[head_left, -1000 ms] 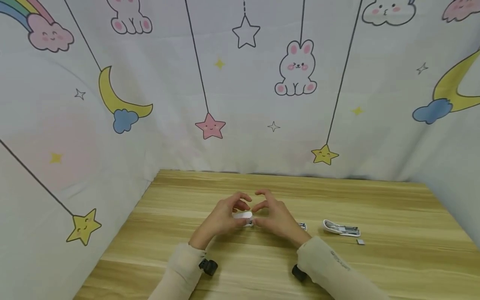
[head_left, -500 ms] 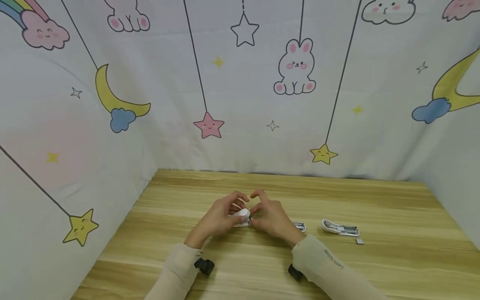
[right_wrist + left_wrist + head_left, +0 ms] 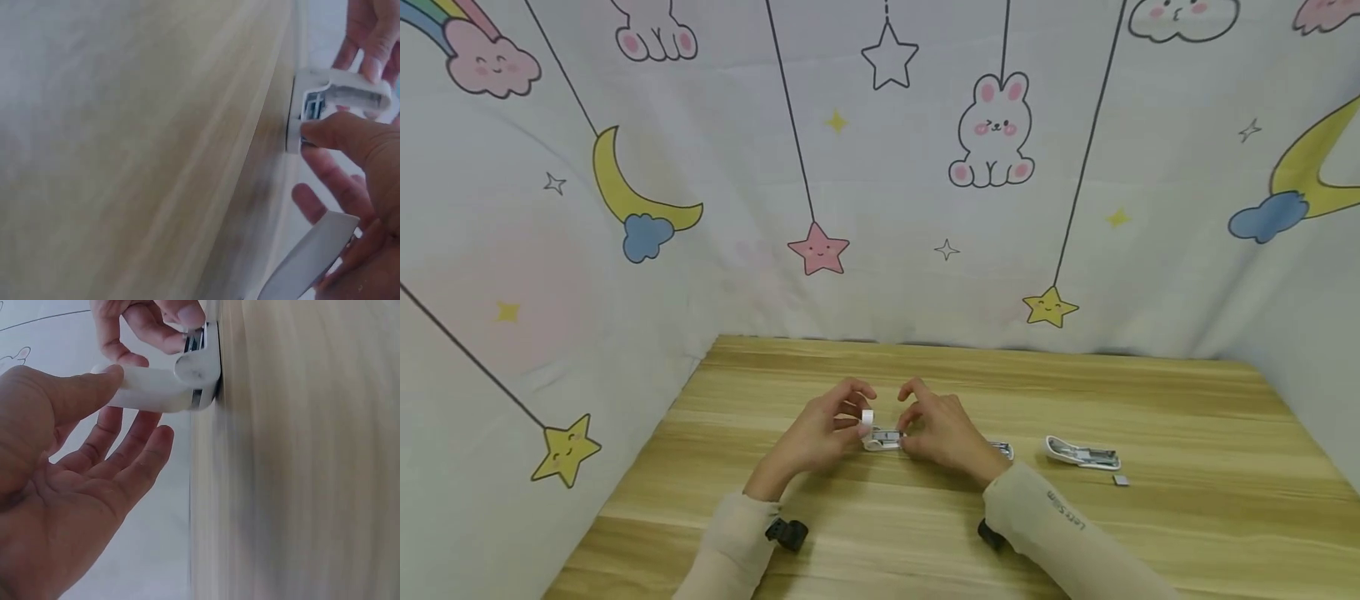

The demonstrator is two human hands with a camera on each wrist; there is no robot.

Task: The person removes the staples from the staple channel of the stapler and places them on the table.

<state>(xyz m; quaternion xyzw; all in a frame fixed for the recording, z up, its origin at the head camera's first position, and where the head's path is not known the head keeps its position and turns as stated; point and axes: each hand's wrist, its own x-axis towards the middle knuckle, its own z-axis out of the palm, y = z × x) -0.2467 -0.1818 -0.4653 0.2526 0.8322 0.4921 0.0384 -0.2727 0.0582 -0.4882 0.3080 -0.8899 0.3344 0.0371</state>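
Note:
A small white stapler (image 3: 887, 444) sits on the table between both hands, its top cover (image 3: 150, 389) swung up to stand upright from the base. The left hand (image 3: 820, 432) pinches that raised cover, thumb on one side and fingers behind. From the other side, the right hand (image 3: 946, 435) grips the front end of the stapler's base, its thumb (image 3: 331, 131) against the metal tray. The raised cover exposes the metal inside of the base. A second white stapler (image 3: 1002, 451) lies just behind the right wrist, partly hidden by it.
Farther right on the wooden table (image 3: 775, 550) lies a third, open white stapler (image 3: 1082, 454). A small grey block, like a strip of staples (image 3: 1121, 481), lies in front of it. A printed curtain (image 3: 880, 292) hangs along the table's back edge.
The stapler's top cover has swung up and leftward from lying low over the base. The left hand moved left with it, while the right hand stayed at the stapler's front end.

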